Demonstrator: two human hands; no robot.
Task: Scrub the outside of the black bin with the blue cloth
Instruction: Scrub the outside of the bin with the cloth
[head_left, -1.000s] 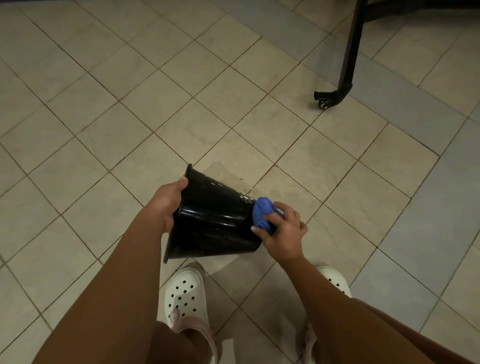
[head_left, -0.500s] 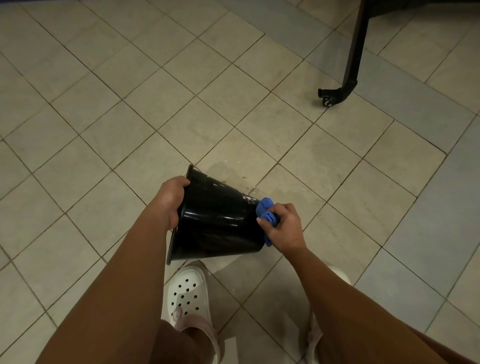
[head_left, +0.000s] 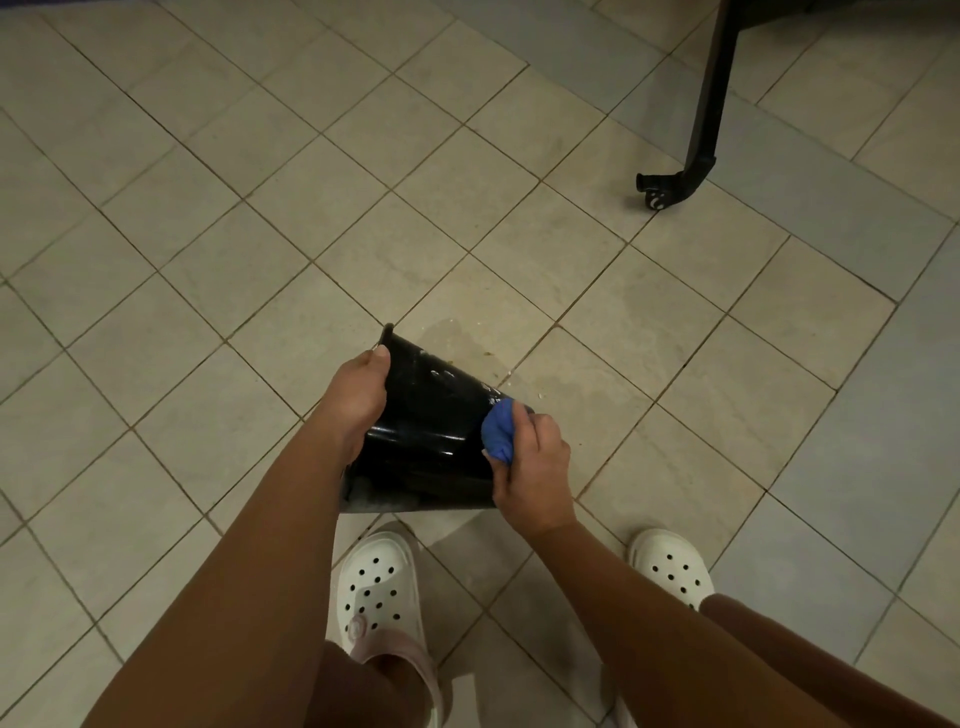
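The glossy black bin (head_left: 423, 428) lies tipped on its side in the air above the tiled floor, its open rim pointing left and its base to the right. My left hand (head_left: 358, 397) grips the rim end, thumb over the edge. My right hand (head_left: 530, 460) holds the bunched blue cloth (head_left: 497, 430) and presses it against the bin's outer wall near the base. The far side of the bin is hidden.
Beige and grey floor tiles (head_left: 260, 270) spread all around, with a wet patch and crumbs (head_left: 478, 348) just beyond the bin. A black wheeled furniture leg (head_left: 698, 156) stands at the upper right. My feet in white clogs (head_left: 379, 587) are directly below the bin.
The cloth has slid down the bin's wall towards me with my right hand. The bin has turned a little in my left hand.
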